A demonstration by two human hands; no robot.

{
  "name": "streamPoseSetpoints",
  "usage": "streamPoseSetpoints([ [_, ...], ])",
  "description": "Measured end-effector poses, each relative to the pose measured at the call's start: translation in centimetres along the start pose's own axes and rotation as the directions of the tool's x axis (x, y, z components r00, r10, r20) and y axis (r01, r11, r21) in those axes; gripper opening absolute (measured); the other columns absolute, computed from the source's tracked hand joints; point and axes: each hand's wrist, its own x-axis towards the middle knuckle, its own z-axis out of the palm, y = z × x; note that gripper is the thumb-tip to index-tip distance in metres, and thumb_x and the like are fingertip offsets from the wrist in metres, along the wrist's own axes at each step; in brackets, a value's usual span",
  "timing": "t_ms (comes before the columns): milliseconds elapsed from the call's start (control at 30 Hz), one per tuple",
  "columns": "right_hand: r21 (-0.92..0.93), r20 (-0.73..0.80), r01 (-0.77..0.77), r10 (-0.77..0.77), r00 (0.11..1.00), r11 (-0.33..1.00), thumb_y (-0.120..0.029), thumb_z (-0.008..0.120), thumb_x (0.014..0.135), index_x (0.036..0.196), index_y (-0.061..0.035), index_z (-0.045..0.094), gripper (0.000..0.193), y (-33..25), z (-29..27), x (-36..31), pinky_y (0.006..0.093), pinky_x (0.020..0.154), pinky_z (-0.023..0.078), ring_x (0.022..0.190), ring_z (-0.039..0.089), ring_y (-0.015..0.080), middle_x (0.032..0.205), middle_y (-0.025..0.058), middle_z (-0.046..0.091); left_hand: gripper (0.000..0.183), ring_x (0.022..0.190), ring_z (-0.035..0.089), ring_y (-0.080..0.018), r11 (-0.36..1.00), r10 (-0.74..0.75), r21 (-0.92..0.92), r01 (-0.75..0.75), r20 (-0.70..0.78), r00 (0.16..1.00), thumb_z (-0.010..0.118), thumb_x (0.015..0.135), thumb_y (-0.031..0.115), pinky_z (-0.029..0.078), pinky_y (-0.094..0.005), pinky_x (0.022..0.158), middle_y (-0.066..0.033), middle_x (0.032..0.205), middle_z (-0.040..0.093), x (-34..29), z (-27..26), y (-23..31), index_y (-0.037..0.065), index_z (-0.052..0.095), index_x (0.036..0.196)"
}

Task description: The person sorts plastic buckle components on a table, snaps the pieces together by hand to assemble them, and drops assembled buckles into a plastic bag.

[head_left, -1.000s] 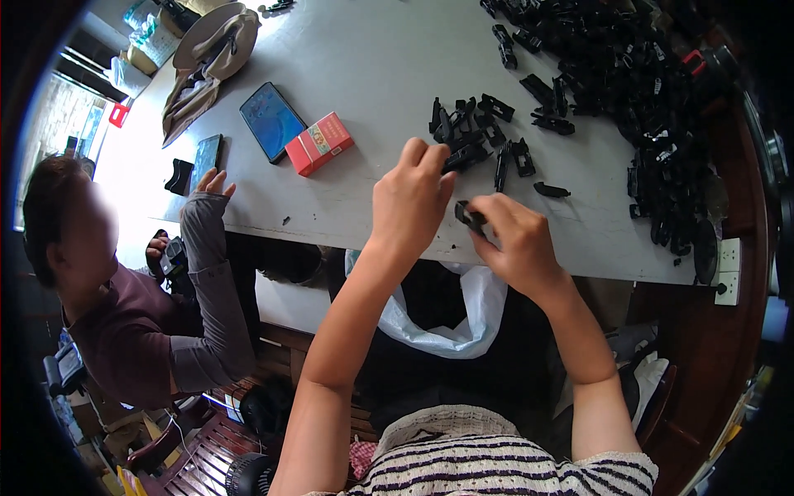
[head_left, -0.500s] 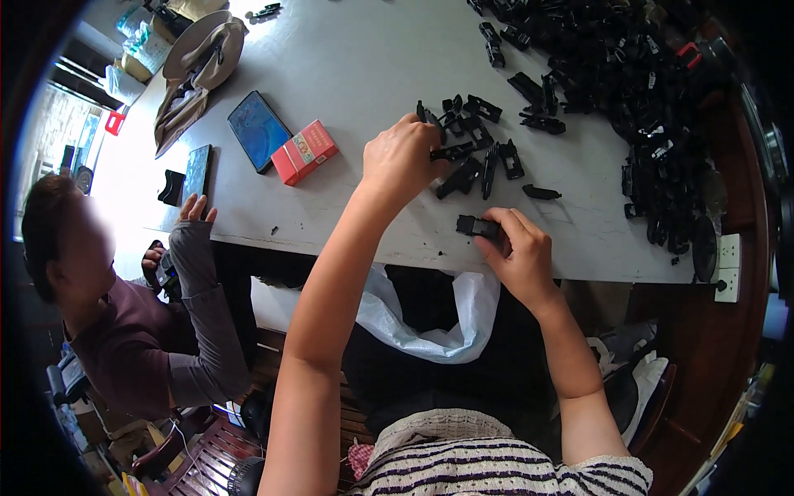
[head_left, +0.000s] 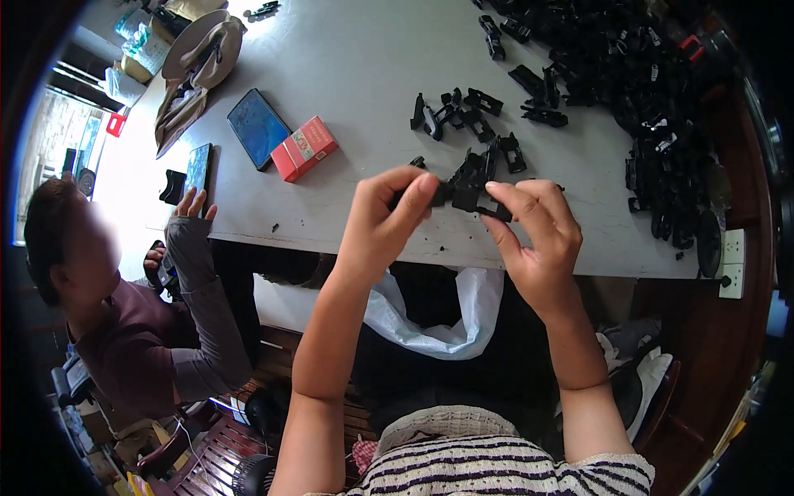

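Over the table's near edge, my left hand (head_left: pixel 382 221) pinches a small black plastic part (head_left: pixel 440 195), mostly covered by the thumb and fingers. Facing it, my right hand (head_left: pixel 542 236) grips a black plastic housing (head_left: pixel 467 201) between thumb and fingers. The two pieces are end to end; whether they touch I cannot tell. Just beyond my hands lies a loose group of similar black parts (head_left: pixel 480 126), some hidden behind the held housing. Below, an open white plastic sack (head_left: pixel 480 306) rests at my lap.
A large heap of black parts (head_left: pixel 612 83) covers the far right of the table (head_left: pixel 347 91). To the left lie a red box (head_left: pixel 304 149), a phone (head_left: pixel 256 128), another phone (head_left: pixel 198 168) and a hat (head_left: pixel 198 66). A co-worker (head_left: pixel 141 331) sits at left, one hand on the table edge.
My left hand has drawn back from the small group of parts toward my right hand, with a black part in it. My right hand has turned and lifted its housing slightly.
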Motion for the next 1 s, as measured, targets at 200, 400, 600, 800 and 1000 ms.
streamPoseSetpoints([
  [200,0.030,0.090,-0.020,0.017,0.996,0.999,-0.005,0.077,0.063,0.098,-0.0068,0.066,0.037,-1.5,-0.9,-1.4,0.0315,0.052,0.046,0.061,0.055,0.0202,0.078,0.0051,0.053,0.023,0.062,0.042,-0.0043,0.999,0.042,-0.024,-0.040,0.103,0.994,0.068,0.084,0.021,0.033,-0.0216,0.053,0.0017,0.067,0.050,-2.6,0.1,-0.3,-0.002,0.063,0.086],
  [400,0.419,0.444,-0.426,0.228,0.866,0.802,-0.019,0.079,0.071,0.087,-0.0019,0.063,0.028,-2.1,-1.9,-3.3,0.0243,0.051,0.041,0.060,0.048,0.0101,0.075,0.0029,0.049,0.023,0.068,0.050,-0.0125,0.974,0.209,0.050,-0.219,0.159,0.965,0.076,0.068,0.011,0.037,-0.0235,0.060,-0.0035,0.075,0.054,-5.7,-0.4,-2.1,-0.001,0.063,0.082],
  [600,0.500,0.603,-0.572,0.213,0.769,0.650,-0.028,0.074,0.077,0.082,-0.0014,0.059,0.031,-1.7,-0.8,-6.0,0.0228,0.056,0.041,0.063,0.050,0.0094,0.077,0.0037,0.051,0.023,0.073,0.050,-0.0120,0.994,0.030,-0.109,-0.010,0.179,0.983,0.074,0.071,0.015,0.036,-0.0231,0.064,-0.0043,0.077,0.054,-8.3,-0.5,-4.7,-0.002,0.061,0.079],
  [800,0.255,0.384,-0.407,0.295,0.875,0.877,-0.023,0.065,0.084,0.092,-0.0046,0.062,0.020,1.7,1.9,-2.7,0.0253,0.054,0.043,0.062,0.055,0.0133,0.079,0.0050,0.055,0.030,0.073,0.046,-0.0137,0.815,-0.102,-0.548,0.189,0.186,0.977,0.069,0.074,0.028,0.036,-0.0241,0.066,-0.0041,0.084,0.048,-9.4,-0.8,-6.3,0.002,0.053,0.078],
  [1000,-0.309,0.390,0.252,-0.120,0.913,0.917,0.001,0.062,0.068,0.090,-0.0082,0.061,0.023,3.2,6.4,0.8,0.0334,0.048,0.044,0.059,0.059,0.0198,0.071,0.0044,0.052,0.025,0.074,0.052,-0.0157,0.652,-0.140,-0.721,0.237,0.193,0.971,0.067,0.077,0.019,0.046,-0.0271,0.069,-0.0052,0.084,0.048,-8.8,0.1,-6.7,0.007,0.046,0.071],
])
